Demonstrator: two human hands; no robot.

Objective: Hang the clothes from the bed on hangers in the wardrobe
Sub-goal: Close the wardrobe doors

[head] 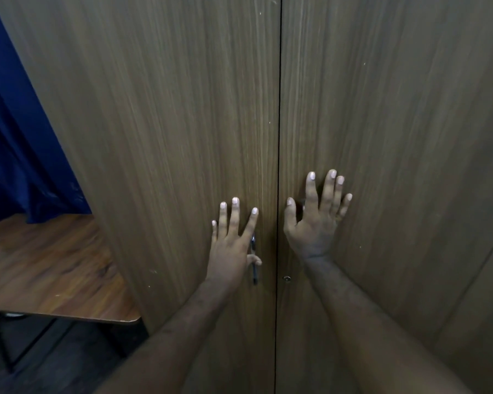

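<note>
A tall brown wooden wardrobe fills the view, and both of its doors meet along a thin dark seam down the middle. My left hand (234,245) lies flat on the left door (168,137) with straight spread fingers, its thumb by a slim metal handle (254,260). My right hand (316,220) presses flat on the right door (396,137), fingers spread. A small round keyhole (287,278) sits below it, near the seam. No clothes, hangers or bed are in view.
A wooden table (49,268) with dark metal legs stands to the left of the wardrobe. Behind the table hangs a dark blue curtain (15,152). The floor under the table is dark.
</note>
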